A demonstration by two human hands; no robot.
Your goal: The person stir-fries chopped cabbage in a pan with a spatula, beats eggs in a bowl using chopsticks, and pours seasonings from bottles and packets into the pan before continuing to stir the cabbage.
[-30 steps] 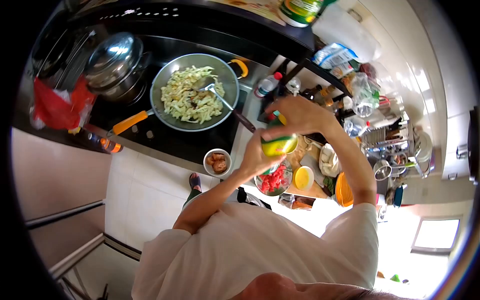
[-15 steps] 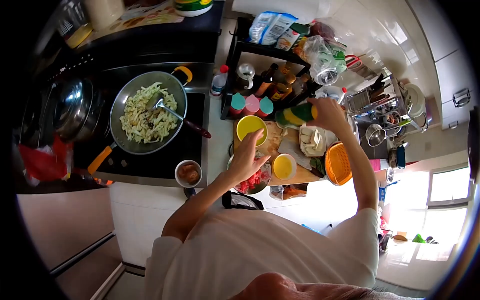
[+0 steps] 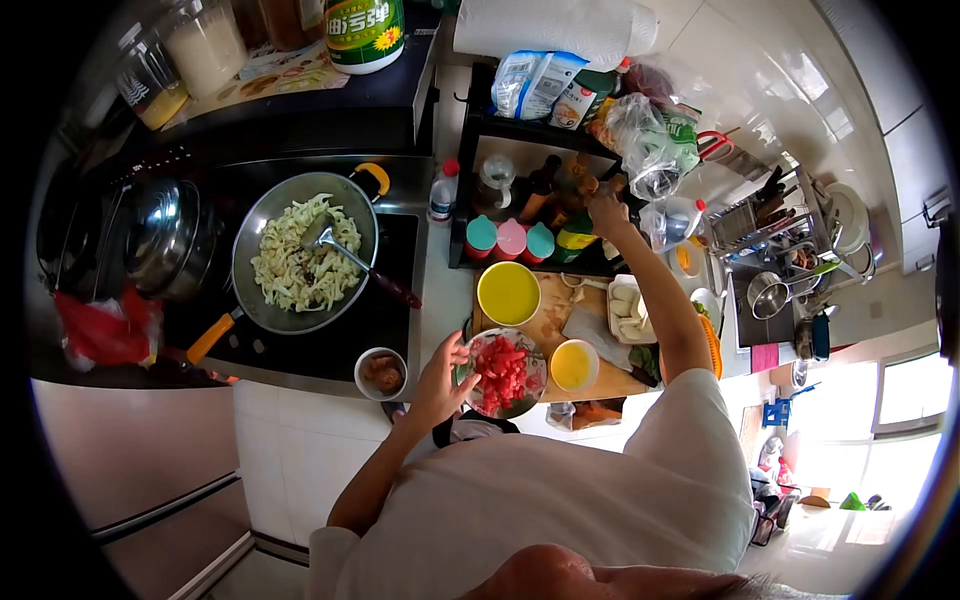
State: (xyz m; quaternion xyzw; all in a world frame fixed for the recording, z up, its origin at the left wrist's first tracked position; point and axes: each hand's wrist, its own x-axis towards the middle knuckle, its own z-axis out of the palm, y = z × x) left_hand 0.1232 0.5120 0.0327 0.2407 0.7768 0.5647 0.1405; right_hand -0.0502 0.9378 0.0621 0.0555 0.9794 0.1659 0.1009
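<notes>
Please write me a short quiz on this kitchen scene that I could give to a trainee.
1. Multiple choice: What is the left hand nearest to?
A) the lidded pot
B) the plate of chopped red pieces
C) the white paper roll
2. True or false: The spatula rests in the wok, its head among the pale chopped food.
3. Fill in the blank: Of the three round lids in a row at the front of the black rack, the middle one is ____.

Key: 1. B; 2. True; 3. pink.
</notes>
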